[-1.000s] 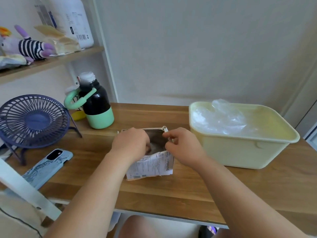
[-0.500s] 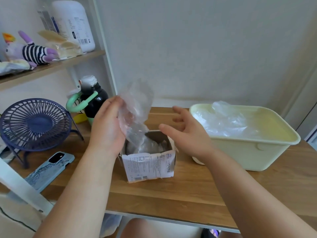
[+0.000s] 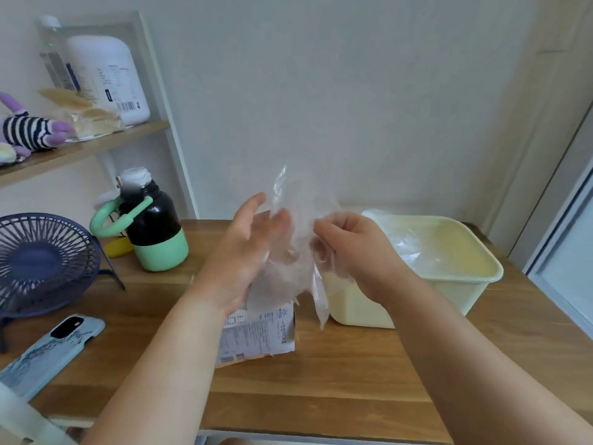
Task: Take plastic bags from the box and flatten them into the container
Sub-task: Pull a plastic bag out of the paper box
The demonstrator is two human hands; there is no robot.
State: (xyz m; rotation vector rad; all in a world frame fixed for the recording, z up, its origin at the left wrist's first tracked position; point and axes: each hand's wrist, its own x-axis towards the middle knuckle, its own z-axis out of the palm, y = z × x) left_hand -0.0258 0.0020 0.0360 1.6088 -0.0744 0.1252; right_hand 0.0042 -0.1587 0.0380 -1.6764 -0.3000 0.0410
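A clear, crumpled plastic bag (image 3: 300, 220) hangs in the air above the small printed cardboard box (image 3: 260, 332) on the wooden table. My left hand (image 3: 244, 252) holds the bag's left side with fingers partly spread. My right hand (image 3: 349, 248) pinches its right side. A strip of the bag trails down in front of the pale yellow container (image 3: 462, 284), which stands to the right and holds flattened clear bags (image 3: 407, 239). My hands and the bag hide the top of the box.
A black and green bottle (image 3: 154, 232) stands at the back left of the table (image 3: 321, 396). A dark blue fan (image 3: 41, 264) and a phone in a light blue case (image 3: 48, 351) lie at the left. A shelf (image 3: 83, 149) with a jug and toys hangs above.
My left hand pulled a bag up out of the box. My right hand left the box and took hold of the bag's right side; both hands now hold it higher.
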